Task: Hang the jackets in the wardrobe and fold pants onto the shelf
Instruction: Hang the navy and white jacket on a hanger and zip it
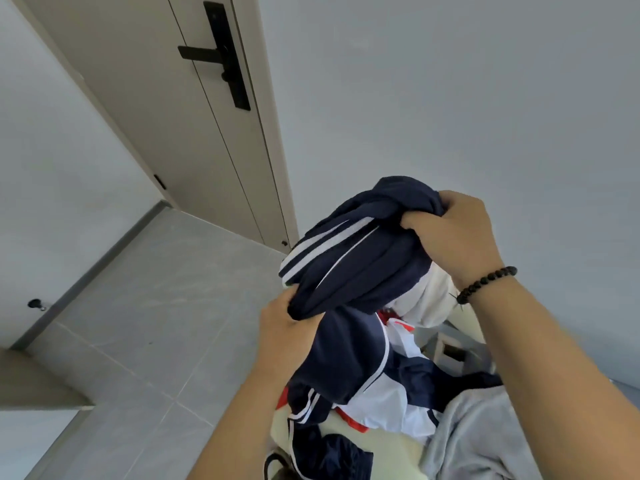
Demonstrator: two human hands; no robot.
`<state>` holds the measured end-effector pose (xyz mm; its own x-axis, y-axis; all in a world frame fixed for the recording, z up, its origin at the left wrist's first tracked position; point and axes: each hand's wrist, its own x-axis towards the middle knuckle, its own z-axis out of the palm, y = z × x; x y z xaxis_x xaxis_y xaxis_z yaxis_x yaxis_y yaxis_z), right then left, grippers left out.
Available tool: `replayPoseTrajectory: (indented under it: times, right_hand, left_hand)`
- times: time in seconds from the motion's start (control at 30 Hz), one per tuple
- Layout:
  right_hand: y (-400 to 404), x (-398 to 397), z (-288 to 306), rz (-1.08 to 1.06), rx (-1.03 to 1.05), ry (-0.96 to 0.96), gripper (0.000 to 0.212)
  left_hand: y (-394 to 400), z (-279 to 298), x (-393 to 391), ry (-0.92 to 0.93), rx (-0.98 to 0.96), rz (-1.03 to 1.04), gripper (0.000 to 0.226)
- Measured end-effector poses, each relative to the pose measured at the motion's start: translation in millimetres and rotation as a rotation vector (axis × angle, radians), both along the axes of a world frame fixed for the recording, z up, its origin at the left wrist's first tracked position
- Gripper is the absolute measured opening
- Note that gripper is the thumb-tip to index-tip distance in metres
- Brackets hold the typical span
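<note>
Both hands are raised and clamped on one bunched navy garment [356, 251] with white side stripes, held clear of the pile beneath it. Right hand [453, 233] grips the upper end, fingers curled into the gathered cloth; left hand [282, 320] pinches the lower edge, thumb on top of the fabric. The two hands stand apart, at opposite ends of the bundle. Whether this garment is a jacket or pants cannot be told while it is bunched. One dark beaded bracelet [486, 284] sits on the right wrist. Directly below the hands lies a heap of navy, white and red clothing [377, 386], its separate pieces too tangled to count. One grey fleecy item [481, 441] lies against the heap under the right forearm. A pale cream surface [388, 452] shows beneath the heap. Beyond the left hand runs a grey tiled floor [145, 306], and one closed door [194, 133] with one black lever handle [214, 57]. One small doorstop [35, 304] sits at the wall base, well to the left of the left hand.
</note>
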<state>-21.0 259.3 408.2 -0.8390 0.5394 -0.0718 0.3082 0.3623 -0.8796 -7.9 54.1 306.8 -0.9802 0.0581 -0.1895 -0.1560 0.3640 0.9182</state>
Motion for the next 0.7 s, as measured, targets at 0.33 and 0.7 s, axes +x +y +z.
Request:
replayPoseTrajectory:
  times: [0.33, 0.7]
  right_hand:
    - [23.9, 67.4, -36.8, 0.342, -0.279, -0.172, 0.070]
    - [-15.5, 55.3, -94.7, 0.338, -0.182, 0.127, 0.065]
  left_hand:
    - [13.4, 47.0, -16.7, 0.047, 0.254, -0.102, 0.054]
    - [47.3, 38.7, -12.7, -0.120, 0.427, -0.142, 0.034]
